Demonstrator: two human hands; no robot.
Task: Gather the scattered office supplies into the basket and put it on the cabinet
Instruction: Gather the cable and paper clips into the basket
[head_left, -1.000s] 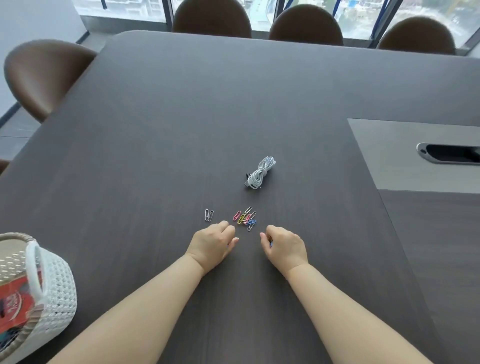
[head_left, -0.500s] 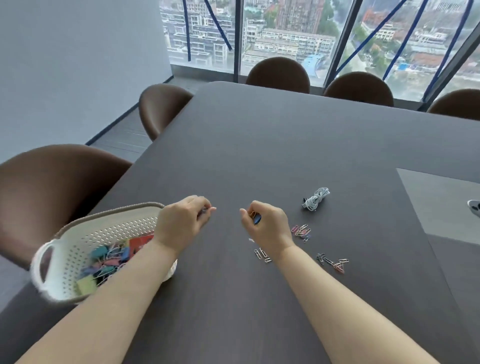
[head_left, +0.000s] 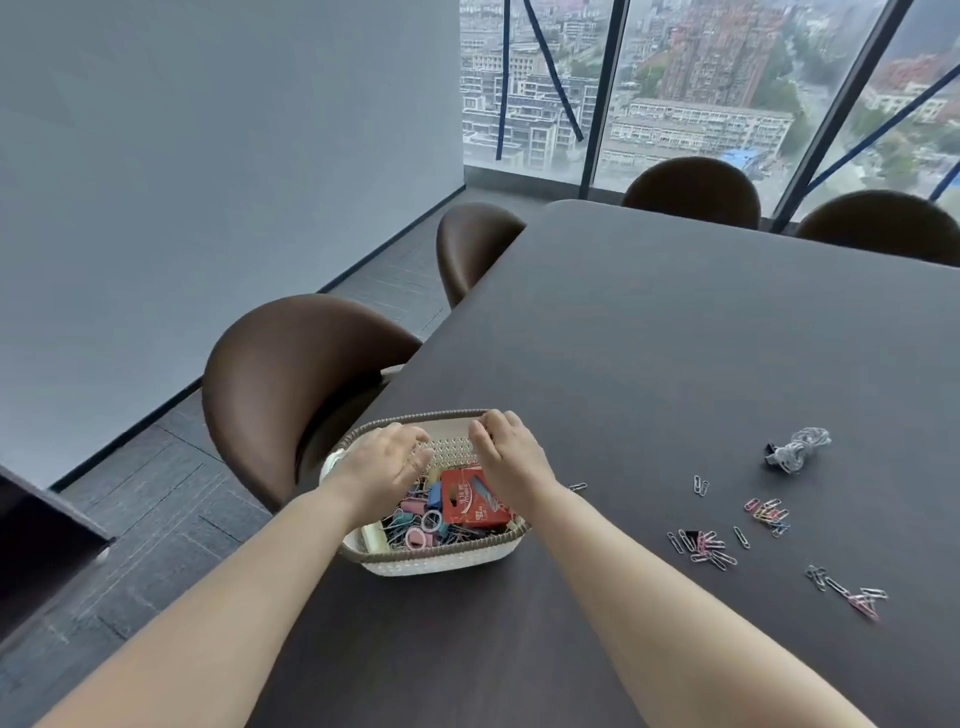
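Both hands were over the white basket (head_left: 431, 558), which sat at the left edge of the dark surface (head_left: 675, 338) right next to a brown chair (head_left: 291, 374). The left hand (head_left: 382, 467) hovered palm-down over the basket's left side with its fingers (head_left: 415, 457) loosely spread, nothing visibly in them. The right hand (head_left: 506, 452) was over the far right part of the basket, fingers (head_left: 480, 428) curled downward near the rim; couldn't tell if they were pinching anything, since the tips were turned away from the camera.

Inside the basket was a red box (head_left: 470, 499) lying on a jumble of colourful binder clips (head_left: 415, 506), paper clips and a couple of small rings.

Plenty was left out on the surface, off to the right: one lone paper clip (head_left: 577, 487) just beside the right wrist, a pair of clips (head_left: 701, 486) further out, a small bright-coloured bunch (head_left: 768, 515), a pink-and-silver pile (head_left: 704, 548) with something small and black in it, and another scatter (head_left: 847, 590) nearest the camera. A coiled white cable (head_left: 797, 449) with a black end lay beyond those, well apart from the basket.
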